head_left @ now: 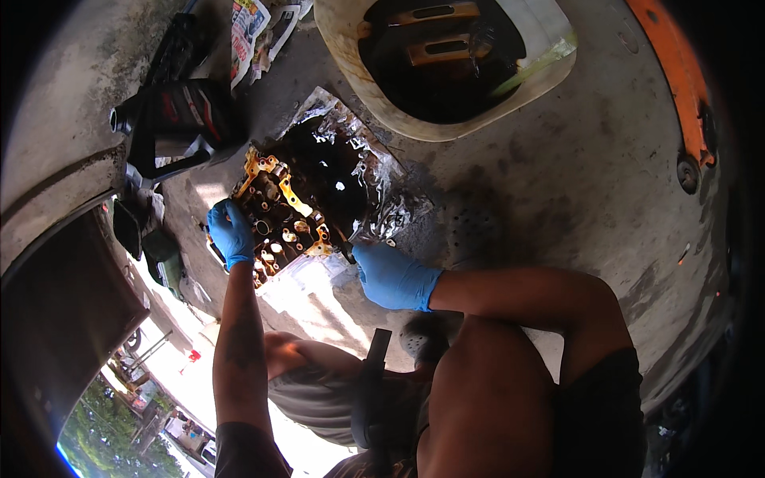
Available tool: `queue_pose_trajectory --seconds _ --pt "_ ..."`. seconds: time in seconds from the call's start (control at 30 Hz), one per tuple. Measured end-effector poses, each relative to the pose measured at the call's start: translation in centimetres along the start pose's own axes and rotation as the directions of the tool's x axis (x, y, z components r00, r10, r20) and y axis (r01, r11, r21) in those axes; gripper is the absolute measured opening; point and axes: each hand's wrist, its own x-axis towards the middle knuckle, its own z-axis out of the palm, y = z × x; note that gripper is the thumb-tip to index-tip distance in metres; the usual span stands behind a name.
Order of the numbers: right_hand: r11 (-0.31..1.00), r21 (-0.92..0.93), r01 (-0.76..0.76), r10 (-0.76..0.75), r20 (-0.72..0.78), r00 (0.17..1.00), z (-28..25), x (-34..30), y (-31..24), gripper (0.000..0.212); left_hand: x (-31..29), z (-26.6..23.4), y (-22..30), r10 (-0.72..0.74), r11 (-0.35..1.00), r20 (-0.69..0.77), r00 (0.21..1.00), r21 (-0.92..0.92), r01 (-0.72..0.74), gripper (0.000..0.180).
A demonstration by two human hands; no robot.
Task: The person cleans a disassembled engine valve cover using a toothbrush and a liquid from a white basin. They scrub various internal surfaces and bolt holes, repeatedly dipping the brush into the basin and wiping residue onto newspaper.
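Note:
An oily engine cylinder head [296,197], with amber-stained metal and several round bores, lies on the concrete floor. My left hand [229,231], in a blue glove, is closed at its left edge with the fingers curled. At the opposite edge my right hand [392,275], also in a blue glove, is closed around a thin dark tool [347,248]. The tool's tip points toward the cylinder head, and its kind cannot be made out. Beyond the part spreads an oil-soaked sheet [381,153] with a pool of black oil on it.
A cut-open whitish plastic container [550,76] holds dark liquid and slotted metal parts at the top. A black oil jug [179,127] lies at the left, below some newspaper [249,36]. An orange metal beam [677,72] runs along the right. My knees are close below.

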Motion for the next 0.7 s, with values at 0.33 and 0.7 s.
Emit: queue_pose_trajectory --seconds 0.33,0.7 --pt "0.873 -0.474 0.113 -0.146 -0.033 0.989 -1.9 2.9 5.1 0.031 0.0 -0.1 0.3 0.010 1.000 -0.017 1.000 -0.002 -0.010 0.021" --pt "0.989 -0.051 0.142 -0.150 -0.285 0.947 -1.9 8.3 2.7 0.021 -0.1 -0.1 0.4 0.017 1.000 -0.002 1.000 0.008 -0.017 0.019"
